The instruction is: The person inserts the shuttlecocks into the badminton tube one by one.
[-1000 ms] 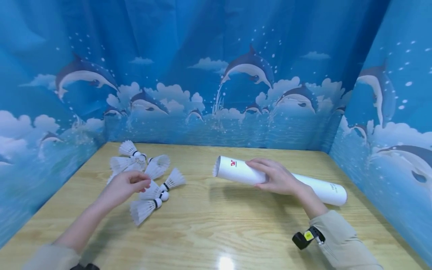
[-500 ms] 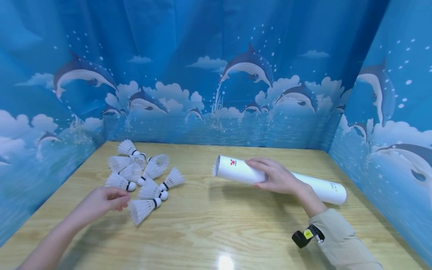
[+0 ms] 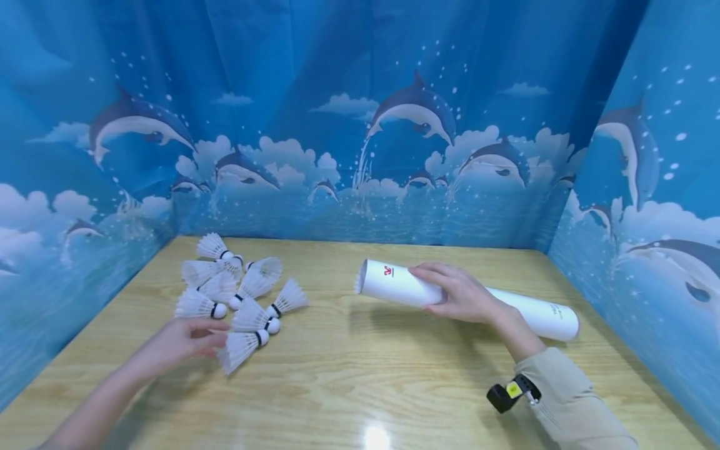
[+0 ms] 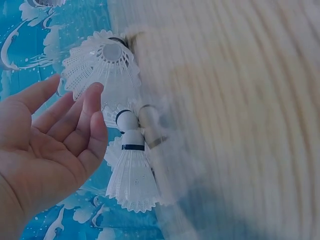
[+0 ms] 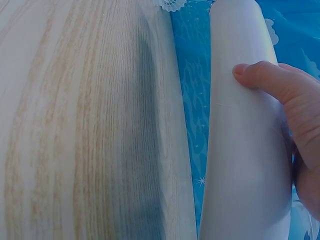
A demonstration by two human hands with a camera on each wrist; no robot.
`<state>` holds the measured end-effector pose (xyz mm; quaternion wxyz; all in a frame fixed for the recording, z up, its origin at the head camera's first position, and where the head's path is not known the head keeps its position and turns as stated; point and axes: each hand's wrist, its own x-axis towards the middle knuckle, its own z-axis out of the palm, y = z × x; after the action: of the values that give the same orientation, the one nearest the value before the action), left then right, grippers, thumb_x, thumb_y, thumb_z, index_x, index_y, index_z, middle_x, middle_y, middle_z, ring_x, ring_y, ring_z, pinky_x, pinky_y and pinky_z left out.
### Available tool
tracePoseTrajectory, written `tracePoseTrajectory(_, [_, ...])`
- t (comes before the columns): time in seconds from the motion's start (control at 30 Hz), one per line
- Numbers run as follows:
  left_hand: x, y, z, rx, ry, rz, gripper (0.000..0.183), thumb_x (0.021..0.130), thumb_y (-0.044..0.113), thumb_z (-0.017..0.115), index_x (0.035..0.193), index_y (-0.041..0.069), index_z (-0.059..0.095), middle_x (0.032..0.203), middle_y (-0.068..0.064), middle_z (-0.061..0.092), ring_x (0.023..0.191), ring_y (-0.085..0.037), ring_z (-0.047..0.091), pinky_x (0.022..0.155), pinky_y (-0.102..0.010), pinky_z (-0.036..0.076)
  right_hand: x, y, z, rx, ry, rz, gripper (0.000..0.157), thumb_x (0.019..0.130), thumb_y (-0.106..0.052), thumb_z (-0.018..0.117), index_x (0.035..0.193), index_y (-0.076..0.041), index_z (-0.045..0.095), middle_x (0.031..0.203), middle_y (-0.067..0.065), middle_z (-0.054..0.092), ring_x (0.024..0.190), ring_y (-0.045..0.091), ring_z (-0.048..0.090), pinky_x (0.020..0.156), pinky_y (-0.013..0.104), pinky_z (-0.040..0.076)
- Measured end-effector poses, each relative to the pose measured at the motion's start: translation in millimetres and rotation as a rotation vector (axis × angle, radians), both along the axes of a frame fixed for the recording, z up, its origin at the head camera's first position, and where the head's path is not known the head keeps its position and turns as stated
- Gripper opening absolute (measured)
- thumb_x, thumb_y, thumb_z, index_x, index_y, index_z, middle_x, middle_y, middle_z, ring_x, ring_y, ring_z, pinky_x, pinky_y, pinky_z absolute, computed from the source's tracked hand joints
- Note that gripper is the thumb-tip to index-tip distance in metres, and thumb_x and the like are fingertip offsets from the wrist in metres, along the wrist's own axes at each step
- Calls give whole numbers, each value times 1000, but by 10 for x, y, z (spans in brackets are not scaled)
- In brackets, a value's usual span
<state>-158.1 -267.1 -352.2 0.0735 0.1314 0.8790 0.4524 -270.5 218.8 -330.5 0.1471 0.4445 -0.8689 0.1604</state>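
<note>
In the head view, my left hand is at the front left of the table, fingertips right at the feathered skirt of the nearest shuttlecock. The left wrist view shows that hand with thumb and fingers apart, overlapping the skirt of a white shuttlecock. My right hand grips a long white tube with red print, thumb and fingers wrapped across its middle. The tube's near-left end is raised over the table, and white skirt edges show at its mouth. Its far end hangs lower, at the right.
Several more shuttlecocks lie bunched on the left of the wooden table, among them one by the left knuckles and one at the back. A blue dolphin-print curtain closes off the back and sides.
My left hand drew back from above the pile toward the front left, then moved slightly right to the nearest shuttlecock's skirt. The right hand and tube have stayed in place.
</note>
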Motion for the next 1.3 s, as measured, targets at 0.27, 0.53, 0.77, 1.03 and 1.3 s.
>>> tracePoseTrajectory(0.27, [-21,95,-4,-79,9,62,38,91,18,59,113,-13,57,97,-21,67,73,-18,66,66,-27,54,1,8,-7,7,-5,-8,70,71,-24,80,133,-11,50,130,10,51,115,31,50,89,49,45])
tracePoseTrajectory(0.53, [-41,140,33,-204,51,142,32,86,18,65,108,-5,64,103,-20,64,92,-31,62,74,-38,52,9,16,-2,4,-10,-9,69,73,-27,78,134,-12,49,131,10,51,114,32,51,88,49,45])
tracePoseTrajectory(0.77, [-55,168,34,-199,79,169,25,83,9,65,103,-5,66,97,-18,65,89,-30,62,71,-36,52,6,28,-8,1,-5,-9,69,72,-25,79,133,-11,50,130,10,52,114,32,51,87,49,46])
tracePoseTrajectory(1.03, [-98,238,97,-151,112,128,25,83,8,65,104,-6,65,99,-20,66,90,-31,63,73,-39,52,16,32,-7,-7,-3,-13,68,73,-24,79,133,-11,50,130,10,52,113,32,51,86,49,46])
tracePoseTrajectory(1.3, [-162,349,195,-122,110,121,24,83,9,66,104,-3,65,99,-17,66,92,-30,62,75,-40,52,23,25,-10,-6,17,-2,68,72,-23,79,132,-10,51,129,11,52,113,33,51,87,49,46])
